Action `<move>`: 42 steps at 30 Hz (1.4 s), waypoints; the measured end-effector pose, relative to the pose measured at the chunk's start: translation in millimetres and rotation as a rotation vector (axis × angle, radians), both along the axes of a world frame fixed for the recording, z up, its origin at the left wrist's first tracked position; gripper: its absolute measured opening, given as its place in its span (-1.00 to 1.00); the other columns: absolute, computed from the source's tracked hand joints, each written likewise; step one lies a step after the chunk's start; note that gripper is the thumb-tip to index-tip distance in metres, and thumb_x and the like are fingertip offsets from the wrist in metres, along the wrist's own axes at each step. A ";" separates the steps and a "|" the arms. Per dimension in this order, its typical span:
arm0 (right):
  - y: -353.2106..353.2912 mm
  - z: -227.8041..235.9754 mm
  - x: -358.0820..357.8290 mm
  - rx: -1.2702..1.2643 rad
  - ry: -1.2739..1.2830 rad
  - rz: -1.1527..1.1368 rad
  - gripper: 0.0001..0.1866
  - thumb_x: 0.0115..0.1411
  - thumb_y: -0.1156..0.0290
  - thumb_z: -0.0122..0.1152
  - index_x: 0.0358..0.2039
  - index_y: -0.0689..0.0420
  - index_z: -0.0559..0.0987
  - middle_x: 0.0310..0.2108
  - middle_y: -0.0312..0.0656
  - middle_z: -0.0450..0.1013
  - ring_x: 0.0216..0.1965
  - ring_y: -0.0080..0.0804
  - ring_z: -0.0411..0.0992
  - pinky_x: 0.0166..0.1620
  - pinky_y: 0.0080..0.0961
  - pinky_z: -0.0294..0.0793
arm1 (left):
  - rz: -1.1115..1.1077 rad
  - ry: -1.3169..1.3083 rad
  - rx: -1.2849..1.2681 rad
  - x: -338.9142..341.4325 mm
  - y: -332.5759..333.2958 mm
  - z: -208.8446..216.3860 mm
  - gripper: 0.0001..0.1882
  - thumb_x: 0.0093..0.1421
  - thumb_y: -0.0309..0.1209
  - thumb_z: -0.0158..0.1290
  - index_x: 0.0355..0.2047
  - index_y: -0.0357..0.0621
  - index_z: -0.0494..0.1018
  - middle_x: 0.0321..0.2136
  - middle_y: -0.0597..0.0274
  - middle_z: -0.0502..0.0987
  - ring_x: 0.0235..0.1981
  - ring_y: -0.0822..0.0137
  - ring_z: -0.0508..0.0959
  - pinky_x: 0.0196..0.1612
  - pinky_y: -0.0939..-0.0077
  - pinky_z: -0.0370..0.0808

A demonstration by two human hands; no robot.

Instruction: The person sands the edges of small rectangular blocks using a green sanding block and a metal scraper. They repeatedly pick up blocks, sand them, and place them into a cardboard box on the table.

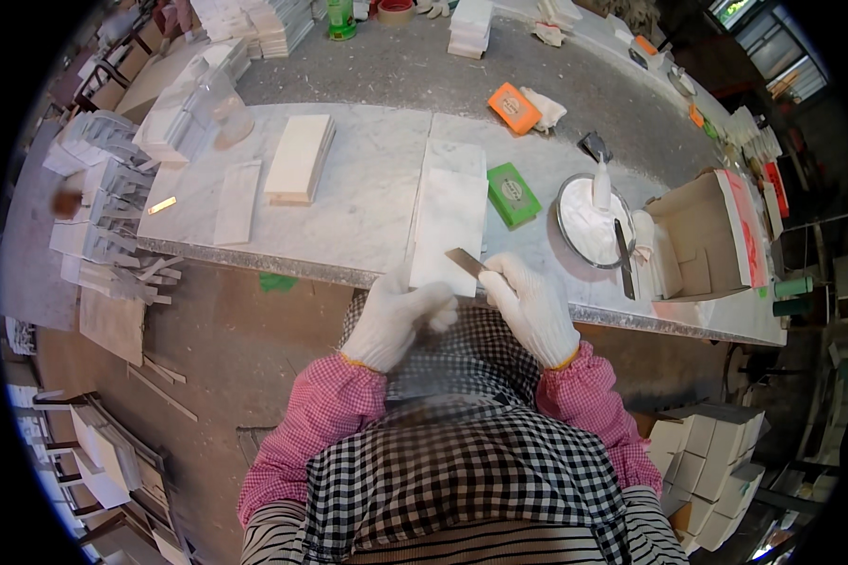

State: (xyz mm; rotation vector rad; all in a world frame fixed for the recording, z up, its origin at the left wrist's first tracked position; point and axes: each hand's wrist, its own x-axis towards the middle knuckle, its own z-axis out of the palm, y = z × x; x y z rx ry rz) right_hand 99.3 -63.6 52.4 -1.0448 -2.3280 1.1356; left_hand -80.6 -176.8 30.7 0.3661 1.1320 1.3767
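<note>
In the head view, the right hand (533, 306), in ribbed white knit, pinches a flat, squared blade (464, 261) over the near end of a smooth white panel (448, 217); the panel lies at the near edge of a pale, grey-veined tabletop (358, 207); the left hand (393, 320), gloved alike, curls beside the panel's near left corner — whether it grips anything, I cannot tell; to the right sit a green rectangular block (513, 195) and a round bowl (560, 231) of creamy white paste (584, 226).

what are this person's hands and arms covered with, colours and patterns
The left hand and right hand wear white knit gloves with yellow edging; above are pink-and-white checked oversleeves, then black-and-white striped sleeves.
</note>
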 end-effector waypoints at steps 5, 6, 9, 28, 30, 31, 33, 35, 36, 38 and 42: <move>-3.0 -1.5 2.5 0.013 0.013 0.022 -0.79 0.39 0.32 0.14 -0.18 0.21 0.60 -0.50 -0.21 0.49 -0.44 -0.44 0.47 -0.29 -0.46 0.46 | 0.001 0.011 0.008 -1.1 -0.4 0.4 -0.71 0.31 -0.53 0.09 0.01 -0.41 0.45 -0.36 0.11 0.62 -0.44 0.36 0.63 -0.36 0.49 0.60; -1.1 -5.4 2.5 0.011 0.042 0.012 -0.79 0.39 0.30 0.15 -0.18 0.18 0.61 -0.47 -0.15 0.52 -0.42 -0.30 0.50 -0.27 -0.39 0.48 | 0.001 0.012 0.009 -0.9 -0.7 0.2 -0.71 0.31 -0.52 0.09 0.01 -0.41 0.45 -0.36 0.11 0.62 -0.44 0.36 0.63 -0.36 0.49 0.60; 7.0 -9.8 -1.5 -0.020 0.082 -0.038 -0.78 0.39 0.25 0.18 -0.17 0.13 0.63 -0.43 -0.04 0.57 -0.38 -0.06 0.57 -0.25 -0.24 0.52 | -0.008 0.008 0.014 -2.2 -0.8 1.0 -0.70 0.33 -0.50 0.10 0.02 -0.42 0.45 -0.36 0.10 0.63 -0.44 0.36 0.63 -0.35 0.49 0.60; 28.0 -25.3 37.9 0.020 0.133 -0.202 -0.74 0.39 0.24 0.13 -0.07 0.12 0.61 -0.38 -0.07 0.59 -0.33 -0.04 0.57 -0.17 -0.23 0.54 | 0.000 0.020 -0.029 -5.7 -0.7 0.6 -0.70 0.44 -0.41 -0.01 -0.01 -0.49 0.44 -0.42 0.07 0.62 -0.47 0.30 0.62 -0.39 0.44 0.60; 46.8 -28.1 52.1 0.101 0.066 -0.349 -0.73 0.40 0.23 0.10 -0.06 0.12 0.61 -0.38 -0.07 0.59 -0.33 -0.11 0.57 -0.17 -0.25 0.54 | 0.010 0.017 -0.003 -6.1 -1.7 -6.2 -0.68 0.46 -0.38 -0.02 0.00 -0.49 0.43 -0.41 0.06 0.62 -0.47 0.30 0.62 -0.38 0.44 0.60; 55.1 -28.2 60.4 0.178 0.023 -0.405 -0.72 0.42 0.24 0.08 -0.06 0.13 0.61 -0.38 -0.08 0.58 -0.33 -0.20 0.56 -0.18 -0.30 0.53 | 0.009 0.014 0.009 -6.4 -1.4 -9.1 -0.67 0.46 -0.37 -0.03 0.00 -0.49 0.43 -0.41 0.05 0.62 -0.46 0.30 0.63 -0.38 0.44 0.60; 73.2 -32.7 75.5 0.348 -0.107 -0.493 -0.71 0.42 0.23 0.07 -0.05 0.13 0.61 -0.37 -0.07 0.58 -0.33 -0.19 0.57 -0.18 -0.27 0.53 | 0.007 0.006 0.015 -6.5 -1.2 -15.1 -0.67 0.46 -0.38 -0.03 0.02 -0.48 0.42 -0.40 0.04 0.62 -0.45 0.28 0.63 -0.36 0.43 0.60; 89.2 -36.7 87.6 0.531 -0.284 -0.559 -0.68 0.40 0.19 0.09 -0.01 0.10 0.60 -0.34 -0.01 0.61 -0.34 0.01 0.60 -0.17 -0.09 0.55 | 0.010 -0.002 0.021 -5.7 -2.4 -15.8 -0.68 0.47 -0.39 -0.02 0.04 -0.47 0.42 -0.38 0.03 0.63 -0.43 0.26 0.64 -0.35 0.42 0.61; 92.2 -35.6 89.6 0.579 -0.363 -0.560 -0.67 0.36 0.20 0.12 0.02 0.08 0.61 -0.21 -0.03 0.62 -0.17 -0.01 0.59 -0.05 -0.07 0.53 | 0.003 0.027 -0.005 -5.0 -2.9 -14.8 -0.69 0.46 -0.40 -0.02 0.04 -0.47 0.43 -0.36 0.01 0.63 -0.42 0.25 0.64 -0.32 0.40 0.61; 93.1 -33.0 88.7 0.849 -0.369 -0.524 -0.61 0.32 0.18 0.18 0.07 0.09 0.60 -0.07 -0.03 0.59 0.00 0.00 0.52 0.08 -0.05 0.46 | -0.008 0.052 -0.008 -3.0 -1.2 -14.5 -0.69 0.46 -0.41 -0.01 0.04 -0.47 0.43 -0.35 0.00 0.64 -0.40 0.25 0.64 -0.30 0.39 0.62; 62.1 -15.7 48.2 0.760 -0.107 -0.434 -0.49 0.24 0.15 0.28 0.15 0.13 0.55 0.14 -0.01 0.49 0.26 0.06 0.33 0.28 0.00 0.29 | -0.009 0.083 -0.006 -1.7 -6.1 -9.4 -0.68 0.44 -0.42 -0.01 0.04 -0.48 0.43 -0.35 0.00 0.64 -0.39 0.24 0.64 -0.27 0.36 0.60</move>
